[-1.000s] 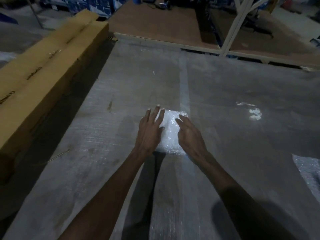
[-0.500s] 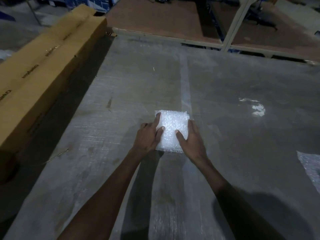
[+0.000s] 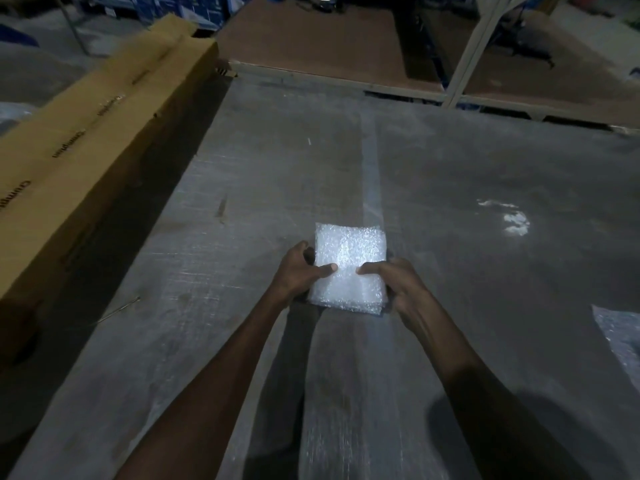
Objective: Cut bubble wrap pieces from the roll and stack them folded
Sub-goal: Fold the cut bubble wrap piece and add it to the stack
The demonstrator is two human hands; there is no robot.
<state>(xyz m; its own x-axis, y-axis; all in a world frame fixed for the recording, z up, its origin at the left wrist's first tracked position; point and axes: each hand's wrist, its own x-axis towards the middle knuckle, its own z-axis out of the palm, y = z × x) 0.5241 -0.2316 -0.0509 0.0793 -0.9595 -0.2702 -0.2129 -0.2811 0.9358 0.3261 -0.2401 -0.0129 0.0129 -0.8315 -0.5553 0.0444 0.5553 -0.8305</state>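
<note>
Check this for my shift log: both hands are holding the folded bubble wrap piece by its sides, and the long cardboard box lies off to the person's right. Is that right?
Not quite. In the head view the long cardboard box lies to the person's left, not the right. The rest holds: the left hand and right hand hold the folded bubble wrap piece by its sides, thumbs on top.

Fingers of left hand (image 3: 297,271) and right hand (image 3: 398,285) tucked under folded bubble wrap pad (image 3: 349,268), only thumbs showing. Layer count in pad can't tell tbh. Bubble wrap sheet (image 3: 620,337) cut off by right edge. Long cardboard box (image 3: 86,140) runs off left edge, print too blurry to read. Shelves at back too dark.
</note>
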